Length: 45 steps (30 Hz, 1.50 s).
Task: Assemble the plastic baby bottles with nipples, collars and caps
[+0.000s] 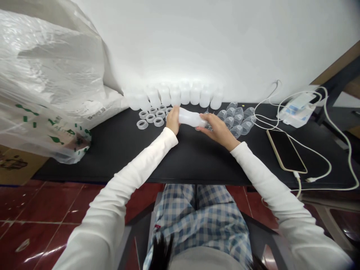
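A translucent white plastic bottle (191,118) lies sideways just above the black table (118,150), held between both hands. My left hand (173,119) is wrapped around its base end. My right hand (218,129) grips its neck end, fingers curled there; whether a cap sits under them I cannot tell. Several white plastic rings (153,118) lie left of my left hand. Several clear dome caps (239,118) lie right of my right hand. A row of upright white bottles (180,95) stands along the wall behind.
A big clear plastic bag (47,86) fills the table's left end. A phone (285,150) lies at right with white cables (323,157) and a white charger box (298,107). A cardboard box (14,165) sits on the red floor at left.
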{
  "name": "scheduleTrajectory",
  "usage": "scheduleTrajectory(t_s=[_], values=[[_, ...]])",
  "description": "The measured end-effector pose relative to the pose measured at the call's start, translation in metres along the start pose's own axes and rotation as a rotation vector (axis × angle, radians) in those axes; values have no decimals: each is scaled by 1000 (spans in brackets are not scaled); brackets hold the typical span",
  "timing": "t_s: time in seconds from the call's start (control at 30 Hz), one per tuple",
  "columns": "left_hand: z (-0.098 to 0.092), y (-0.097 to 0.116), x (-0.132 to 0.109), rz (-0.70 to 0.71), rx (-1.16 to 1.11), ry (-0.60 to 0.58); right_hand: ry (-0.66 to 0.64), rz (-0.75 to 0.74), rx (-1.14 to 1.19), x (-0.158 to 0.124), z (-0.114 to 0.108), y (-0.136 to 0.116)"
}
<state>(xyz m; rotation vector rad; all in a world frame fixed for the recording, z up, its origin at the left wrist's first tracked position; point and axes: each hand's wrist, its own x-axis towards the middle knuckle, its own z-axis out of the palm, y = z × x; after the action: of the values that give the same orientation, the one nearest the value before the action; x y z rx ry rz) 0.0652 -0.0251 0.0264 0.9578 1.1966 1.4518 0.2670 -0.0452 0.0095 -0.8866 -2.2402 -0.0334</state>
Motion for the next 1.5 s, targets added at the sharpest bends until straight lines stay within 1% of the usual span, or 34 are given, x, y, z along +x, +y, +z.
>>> scheduleTrajectory(t_s=[0.1,0.13,0.17,0.27,0.3,0.33,0.47,0.57,0.7,0.8,0.9,1.07,1.2,1.27,1.37,1.43,1.5], values=[[0,1,1,-20,-10,3,-10,-13,-26,1,-2,-1],[0,0,1,-54,-13,-5,-24,-16,-43,1,-2,-1],[-1,0,2,-116,-11,-28,-45,-28,-63,1,-4,1],[-2,-4,3,-367,21,-131,-118,-103,-119,-1,-9,5],[-3,-6,4,-416,32,-157,-132,-122,-134,-1,-10,6],[-3,-8,4,-428,33,-166,-137,-130,-149,-1,-12,6],[-3,-16,5,-333,-19,-114,-121,-104,-188,0,-15,4],[-2,-20,6,-253,-42,-93,-78,-68,-178,2,-14,2],[-1,-22,2,-117,-36,-61,-13,74,-219,-1,-11,8],[0,-20,-2,-54,-5,-56,-13,137,-237,-3,-8,14],[0,-19,-4,-43,16,-60,-16,147,-202,-4,-8,15],[0,-19,-1,-82,14,-57,-4,108,-197,-3,-17,9],[1,-19,0,-97,-20,-30,-38,108,-129,-4,-21,9],[1,-18,-2,-83,-23,-34,-46,126,-120,-4,-21,10],[2,-14,-8,-32,5,-60,-18,163,-164,-5,-17,11],[3,-12,-10,1,17,-72,13,164,-203,-4,-13,12],[3,-11,-10,-5,18,-54,31,145,-227,-4,-11,12]])
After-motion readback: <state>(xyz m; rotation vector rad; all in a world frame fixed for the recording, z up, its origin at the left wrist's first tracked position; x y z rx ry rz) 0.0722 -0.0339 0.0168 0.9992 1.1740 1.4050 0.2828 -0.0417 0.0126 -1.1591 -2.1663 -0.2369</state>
